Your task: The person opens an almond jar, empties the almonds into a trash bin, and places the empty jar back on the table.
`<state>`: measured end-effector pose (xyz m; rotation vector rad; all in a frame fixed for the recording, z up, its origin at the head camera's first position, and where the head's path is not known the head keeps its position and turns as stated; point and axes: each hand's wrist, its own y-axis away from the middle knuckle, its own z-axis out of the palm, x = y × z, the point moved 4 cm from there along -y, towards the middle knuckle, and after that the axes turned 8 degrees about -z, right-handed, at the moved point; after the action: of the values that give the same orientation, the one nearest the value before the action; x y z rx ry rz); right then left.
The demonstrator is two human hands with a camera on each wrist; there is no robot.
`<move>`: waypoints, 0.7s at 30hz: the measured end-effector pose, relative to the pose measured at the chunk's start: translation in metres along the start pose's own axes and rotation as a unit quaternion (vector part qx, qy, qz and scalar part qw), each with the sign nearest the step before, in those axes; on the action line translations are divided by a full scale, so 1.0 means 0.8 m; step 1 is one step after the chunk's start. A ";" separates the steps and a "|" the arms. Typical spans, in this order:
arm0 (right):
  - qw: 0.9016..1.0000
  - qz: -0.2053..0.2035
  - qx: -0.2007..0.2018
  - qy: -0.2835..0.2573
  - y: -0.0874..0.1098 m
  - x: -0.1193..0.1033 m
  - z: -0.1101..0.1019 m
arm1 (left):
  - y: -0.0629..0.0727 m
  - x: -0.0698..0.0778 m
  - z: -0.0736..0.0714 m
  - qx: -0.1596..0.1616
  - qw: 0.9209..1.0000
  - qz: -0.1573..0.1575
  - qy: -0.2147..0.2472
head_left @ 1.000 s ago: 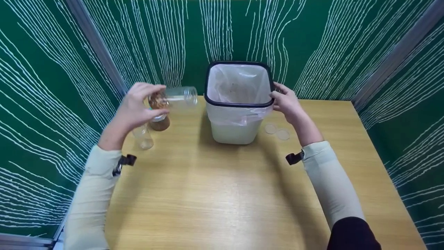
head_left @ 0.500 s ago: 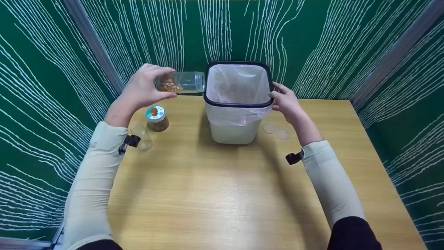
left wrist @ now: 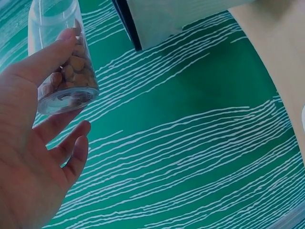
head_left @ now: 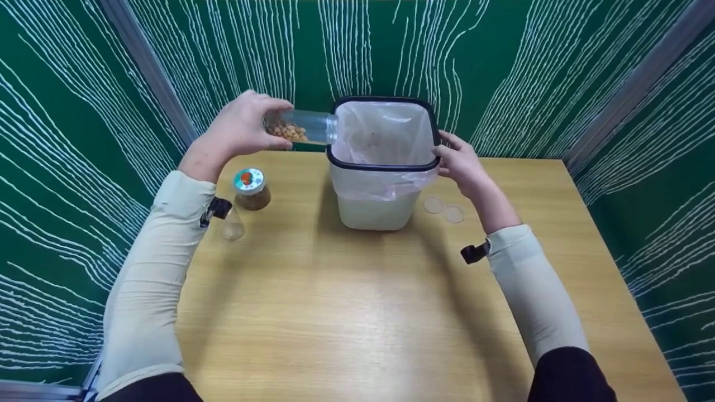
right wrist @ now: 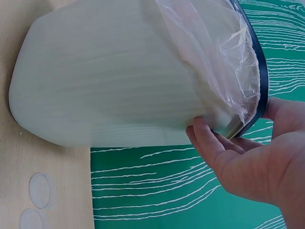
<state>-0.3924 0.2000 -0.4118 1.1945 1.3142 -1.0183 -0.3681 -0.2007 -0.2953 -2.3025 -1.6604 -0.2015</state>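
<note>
My left hand [head_left: 240, 125] grips the base end of a clear jar [head_left: 317, 126] between thumb and fingers. Tilted onto its side, the jar has its mouth at the left rim of a trash bin [head_left: 380, 212]. Brown nuts [left wrist: 76, 71], seen through the glass in the left wrist view, sit toward the jar's base. A thin, pale plastic bag [head_left: 391, 187] lines the bin and folds over its outside under a black rim. On the bin's right side, my right hand [head_left: 461, 159] holds the rim, thumb on top and fingers against the outer wall.
A lidded jar [head_left: 252, 192] with brown contents stands at the left of the wooden table [head_left: 335, 312]. Close by, an empty clear container [head_left: 233, 228] is partly behind my left wrist camera. Two clear discs [head_left: 433, 205] lie right of the bin. Green patterned panels surround the table.
My left hand has raised the jar and carried it right, up to the bin's rim. The nuts have spread along the jar's lower side. My right hand stays on the rim.
</note>
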 end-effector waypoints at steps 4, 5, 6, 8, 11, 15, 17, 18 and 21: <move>1.000 0.000 0.001 -0.001 0.000 -0.001 -0.001 | -0.008 0.010 -0.005 -0.009 1.000 0.003 -0.015; 1.000 0.000 0.000 -0.001 0.001 0.000 -0.002 | -0.009 0.013 -0.006 -0.011 1.000 0.004 -0.020; 1.000 0.001 -0.001 -0.002 0.002 0.000 -0.003 | -0.011 0.016 -0.006 -0.012 1.000 0.006 -0.024; 1.000 -0.003 0.001 -0.007 0.001 -0.001 -0.004 | -0.014 0.022 -0.010 -0.011 0.999 0.011 -0.034; 1.000 -0.006 0.002 -0.012 0.002 0.000 -0.005 | -0.017 0.029 -0.012 -0.009 0.998 0.024 -0.049; 1.000 -0.009 -0.002 -0.003 0.001 0.005 -0.002 | -0.017 0.033 -0.011 -0.014 0.997 0.032 -0.064; 1.000 -0.012 -0.004 0.001 0.001 0.006 -0.002 | -0.018 0.035 -0.012 -0.017 0.997 0.031 -0.067; 1.000 -0.015 -0.005 0.001 0.001 0.006 -0.002 | -0.019 0.036 -0.012 -0.018 0.997 0.029 -0.070; 1.000 -0.019 -0.002 -0.001 0.000 0.005 -0.003 | -0.024 0.039 -0.014 -0.022 0.996 0.029 -0.076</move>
<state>-0.3924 0.2024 -0.4152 1.1688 1.3426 -1.0435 -0.3756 -0.1704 -0.2726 -2.4509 -1.6723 -0.0513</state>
